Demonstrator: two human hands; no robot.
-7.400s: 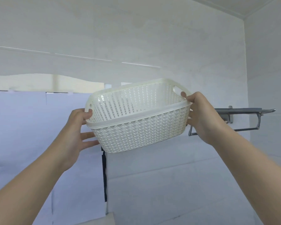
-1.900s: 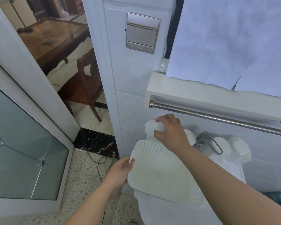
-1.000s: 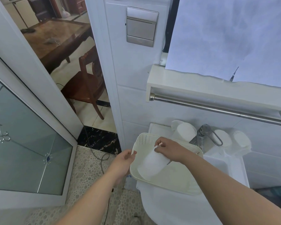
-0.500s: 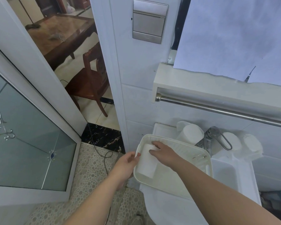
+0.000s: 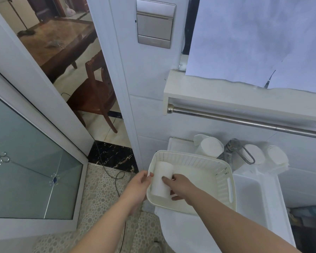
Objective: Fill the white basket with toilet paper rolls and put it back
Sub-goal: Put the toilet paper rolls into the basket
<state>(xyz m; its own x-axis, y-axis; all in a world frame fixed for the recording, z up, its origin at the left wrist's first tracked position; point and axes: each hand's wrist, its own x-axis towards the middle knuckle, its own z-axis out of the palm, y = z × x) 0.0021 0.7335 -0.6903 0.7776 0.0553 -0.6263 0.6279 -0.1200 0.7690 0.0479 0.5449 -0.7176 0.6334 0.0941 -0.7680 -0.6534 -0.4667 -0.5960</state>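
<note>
Head view, single frame, itemised for you.

Basket: white basket [image 5: 204,172], woven-pattern walls, slot handle on its right side, sitting on the white toilet lid [image 5: 181,232] just below the tank. You are looking down into it.

Roll, in basket: one toilet paper roll [image 5: 161,179] lying on its side against the basket's left wall, long axis running toward you.

Your left hand [image 5: 137,189]: at the basket's left rim, thumb hooked over the edge and fingers underneath, gripping the rim.

Your right hand [image 5: 181,187]: inside the basket, fingers curled loosely around the right side of the roll and touching it; whether it grips the roll or merely rests on it, the frame does not settle.

Rolls, outside basket: three further rolls on the tank top behind the basket, one left of the metal fitting [image 5: 208,147], two to its right [image 5: 254,154] [image 5: 277,157].

Fixtures: metal fitting [image 5: 239,152] with a wire loop between those rolls; chrome towel bar [image 5: 244,121] under a white ledge [image 5: 226,95]; steel flush plate [image 5: 154,24] on the wall above.

Surroundings: glass door panel [image 5: 31,170] at left, pebble-pattern floor [image 5: 102,194], wooden chair [image 5: 95,92] and table [image 5: 58,42] beyond the doorway.
</note>
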